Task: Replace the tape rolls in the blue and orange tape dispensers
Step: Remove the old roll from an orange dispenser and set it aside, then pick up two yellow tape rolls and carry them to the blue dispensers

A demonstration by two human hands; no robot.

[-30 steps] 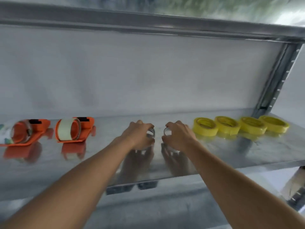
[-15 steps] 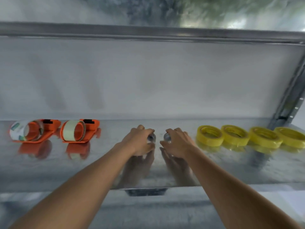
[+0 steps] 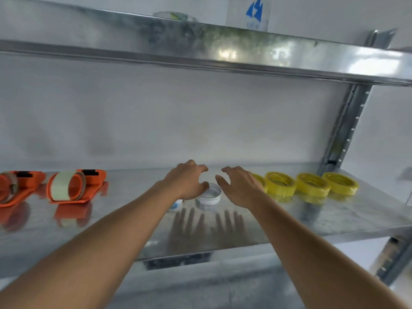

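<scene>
Both hands hover spread open, gripping nothing: the left hand [image 3: 186, 180] just left of a clear tape roll [image 3: 208, 196] lying flat on the metal shelf [image 3: 347, 221], the right hand [image 3: 239, 186] just right. Orange dispensers [image 3: 77, 186] sit far left, yellow tape rolls [image 3: 312, 185] right.

Dispensers [image 3: 75, 188] left, rolls [image 3: 312, 185] right, seemingly.

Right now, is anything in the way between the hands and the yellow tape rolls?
Nothing visible blocks them. The right hand hangs open just left of the yellow tape rolls, partly hiding the nearest. A clear ring sits between both hands.
</scene>
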